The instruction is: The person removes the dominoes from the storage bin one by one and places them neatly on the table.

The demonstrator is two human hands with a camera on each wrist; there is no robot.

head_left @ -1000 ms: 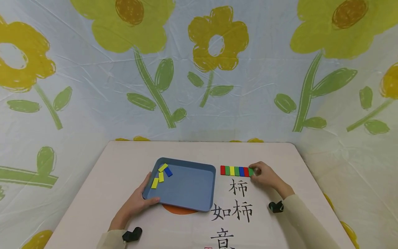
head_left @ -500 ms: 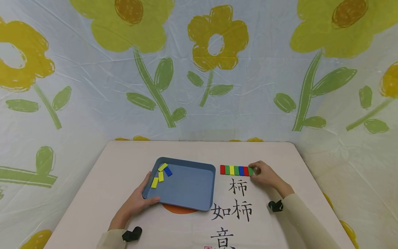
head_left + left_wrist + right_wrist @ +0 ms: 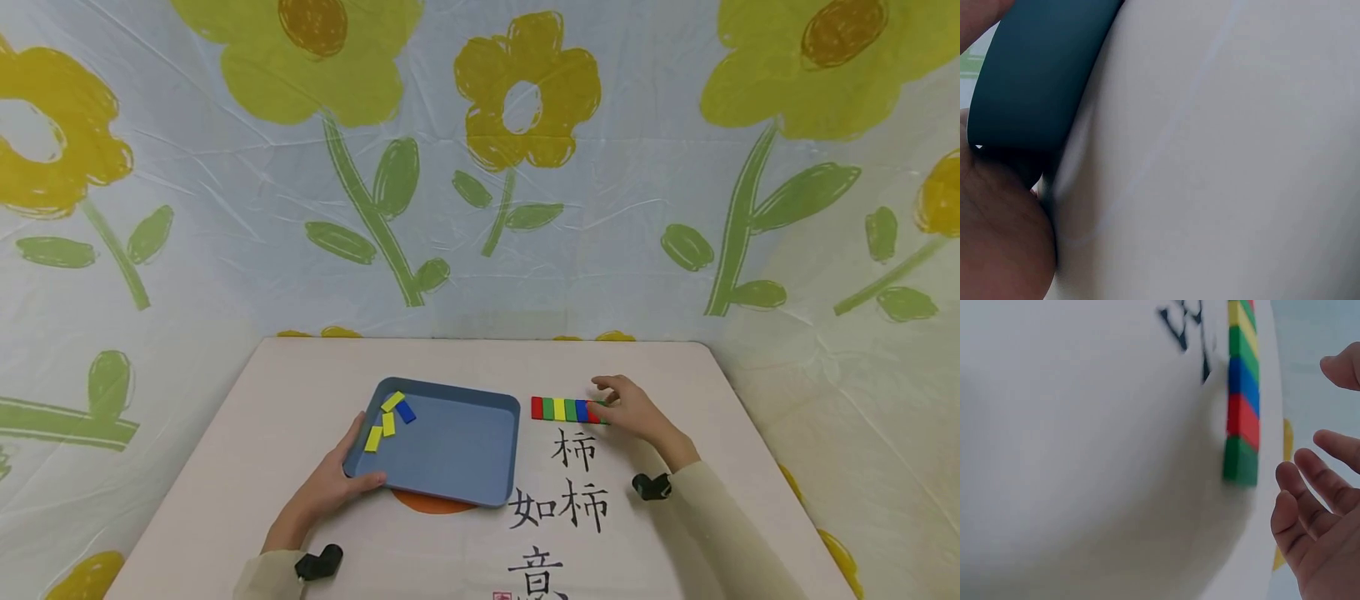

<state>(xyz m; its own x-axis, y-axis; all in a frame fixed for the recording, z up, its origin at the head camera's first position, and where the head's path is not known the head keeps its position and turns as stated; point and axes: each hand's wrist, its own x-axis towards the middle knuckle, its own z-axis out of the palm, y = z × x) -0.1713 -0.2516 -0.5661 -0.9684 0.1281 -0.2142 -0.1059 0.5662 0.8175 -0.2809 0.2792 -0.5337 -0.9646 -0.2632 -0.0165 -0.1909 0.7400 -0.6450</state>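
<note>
My left hand grips the left side of a blue-grey tray, thumb over the near rim. Close up in the left wrist view, the tray's dark wall stands by the palm. Three yellow blocks and one blue block lie in the tray's left part. To its right on the table is a straight row of coloured blocks. My right hand hovers over the row's right end, fingers spread and holding nothing. In the right wrist view a green block ends the row, apart from the fingers.
The pale table bears large black characters below the row and an orange printed shape partly under the tray. A flower-printed cloth stands behind the table. Black wrist devices sit on both arms.
My right hand has let go of the green block at the row's right end, lifted and spread its fingers, shifting slightly left. The left hand and tray have stayed put.
</note>
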